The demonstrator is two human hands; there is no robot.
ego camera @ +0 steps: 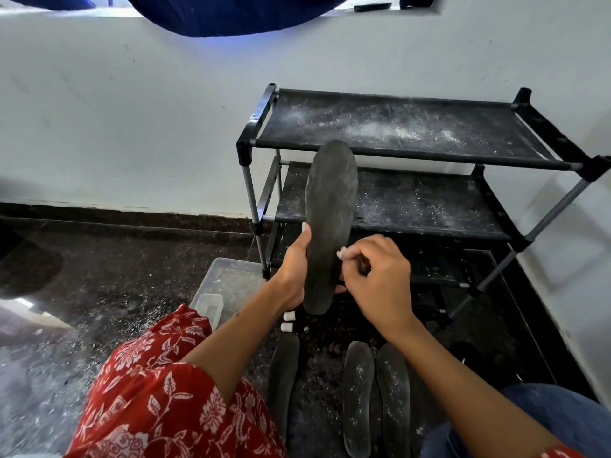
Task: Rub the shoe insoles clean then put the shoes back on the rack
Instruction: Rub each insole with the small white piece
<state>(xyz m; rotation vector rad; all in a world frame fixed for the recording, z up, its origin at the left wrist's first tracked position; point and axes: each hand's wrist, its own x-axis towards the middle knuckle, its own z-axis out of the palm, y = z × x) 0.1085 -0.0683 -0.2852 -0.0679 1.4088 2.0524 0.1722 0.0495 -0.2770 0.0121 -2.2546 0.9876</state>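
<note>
My left hand [294, 269] grips a dark grey insole [330, 209] by its lower half and holds it upright in front of the rack. My right hand [380, 279] pinches a small white eraser-like piece [341, 253] against the insole's right edge. Three more dark insoles lie on the floor between my knees: one on the left [282, 375] and two side by side on the right [357, 398], [395, 401], speckled with white crumbs. The black shoe rack [413, 153] stands behind, its shelves dusted with white powder. No shoes are in view.
A clear plastic tub [231, 282] with a smaller clear box [208, 307] sits on the dark floor left of the rack. Two small white pieces [287, 322] lie by the insoles. White walls stand behind and to the right. White dust covers the floor at the left.
</note>
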